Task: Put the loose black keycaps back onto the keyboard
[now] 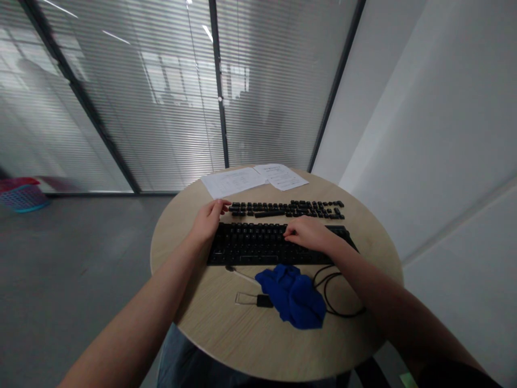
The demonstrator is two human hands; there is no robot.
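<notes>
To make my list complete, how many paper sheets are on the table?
2: the left sheet and the right sheet, side by side beyond the loose keycaps on the table; others may hide underneath.

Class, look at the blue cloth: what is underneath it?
A pale stick and a black-ended wire tool run up to the left edge of the blue cloth, perhaps partly beneath it. Whatever lies under its middle is covered and cannot be seen.
</notes>
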